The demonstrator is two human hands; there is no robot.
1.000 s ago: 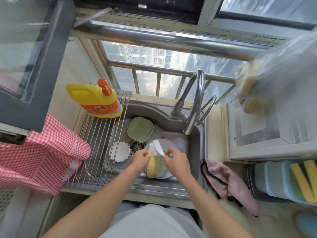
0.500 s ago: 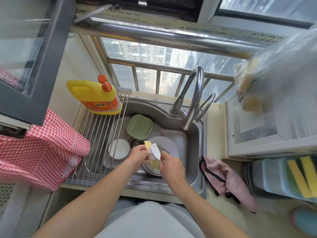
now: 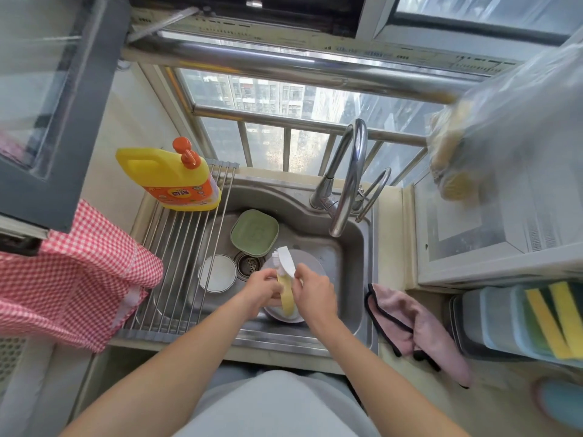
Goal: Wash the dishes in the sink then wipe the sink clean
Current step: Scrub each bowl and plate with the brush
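Over the steel sink (image 3: 353,247) both my hands hold things above a grey plate (image 3: 310,263) on the sink floor. My left hand (image 3: 263,287) grips a yellow, curved item (image 3: 287,299). My right hand (image 3: 312,290) holds a white dish brush (image 3: 285,258) whose bristled head points away from me and touches the yellow item. A green square dish (image 3: 255,232) lies at the back of the sink. A small white round dish (image 3: 217,272) sits left of the drain (image 3: 250,264).
A roll-up steel rack (image 3: 176,247) covers the sink's left side, with a yellow detergent bottle (image 3: 170,178) on its far end. The faucet (image 3: 348,181) arches over the basin. A pink cloth (image 3: 416,326) lies on the right counter, next to a container with sponges (image 3: 552,320). A red checked cloth (image 3: 63,272) hangs at left.
Both hands shifted slightly with the brush and the yellow item, rubbing them together over the plate. The camera view also moved a little.
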